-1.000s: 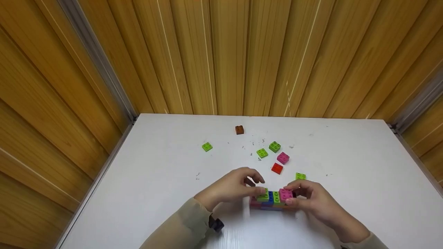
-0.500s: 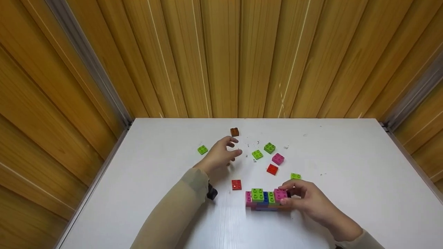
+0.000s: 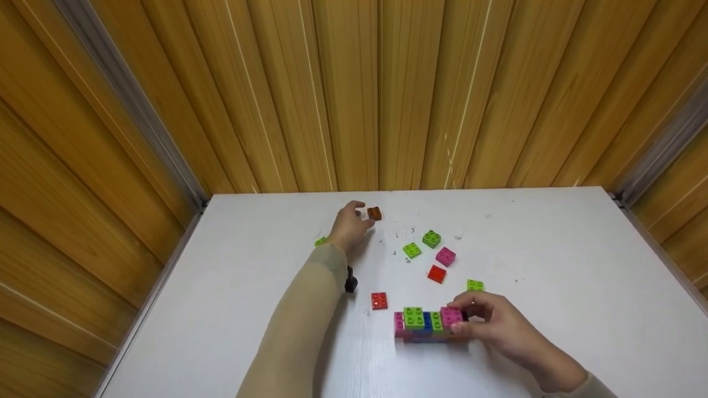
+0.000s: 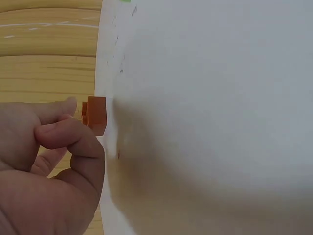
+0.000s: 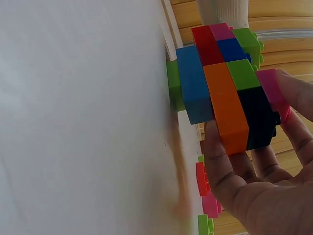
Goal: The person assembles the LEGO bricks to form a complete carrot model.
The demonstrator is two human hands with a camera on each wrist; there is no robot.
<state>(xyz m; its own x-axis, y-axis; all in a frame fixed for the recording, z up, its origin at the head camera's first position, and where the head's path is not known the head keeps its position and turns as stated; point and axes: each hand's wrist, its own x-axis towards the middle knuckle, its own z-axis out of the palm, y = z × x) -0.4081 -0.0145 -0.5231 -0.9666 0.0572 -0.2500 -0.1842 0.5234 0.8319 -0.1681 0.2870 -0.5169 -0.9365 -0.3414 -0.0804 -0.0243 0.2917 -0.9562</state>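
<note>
Wooden slat panelling walls in a white table (image 3: 553, 265) on which small building bricks lie scattered. Far across it, the left hand (image 3: 347, 225) reaches toward the back edge with its fingers loosely curled and its fingertips right at the brown brick (image 3: 374, 213); the left wrist view shows that brick (image 4: 96, 115) just beyond the thumb and forefinger, at most brushed, with no grip closed on it. Behind that hand's wrist a lime brick (image 3: 320, 241) peeks out, partly hidden. Nearer the person, the right hand (image 3: 492, 326) grips the right end of the brick block (image 3: 427, 323), fingers on top of its pink piece and thumb at its near side; the right wrist view shows the block's (image 5: 222, 88) blue, orange, black, red and green pieces pressed together against the tabletop. Just left of the block lies a flat red brick (image 3: 379, 300). Between the two hands sit a second red brick (image 3: 436, 273), a pink brick (image 3: 446, 256), a dark green brick (image 3: 431, 239) and two more lime ones (image 3: 411, 250) (image 3: 474, 285).
</note>
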